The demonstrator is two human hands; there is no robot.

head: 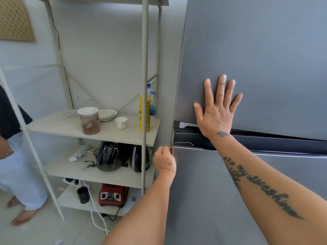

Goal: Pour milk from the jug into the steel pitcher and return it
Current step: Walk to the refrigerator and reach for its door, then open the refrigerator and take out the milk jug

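Right hand [216,110]: spread flat, palm and fingers pressed against the upper door of the tall grey steel fridge [256,59], just above the dark gap between its two doors.
Left hand [165,159]: curled closed at the left edge of the lower fridge door [221,200], below the right hand; whether the fingers hook that edge cannot be told.
Milk jug and steel pitcher: neither is in view; the jug is probably behind these doors.
Risk: the lower door may swing left into the white metal shelf rack [145,85] standing just beside the left hand, rattling the yellow patterned bottle [143,114] at the rack's near corner.
Risk: a hard pull without the bracing right hand could rock the fridge.
Containers: left of both hands, a clear lidded jar [89,122] holds brown powder, about half full; a small white cup [121,122] shows no clear contents; a clear water bottle [153,106] stands behind the yellow one.
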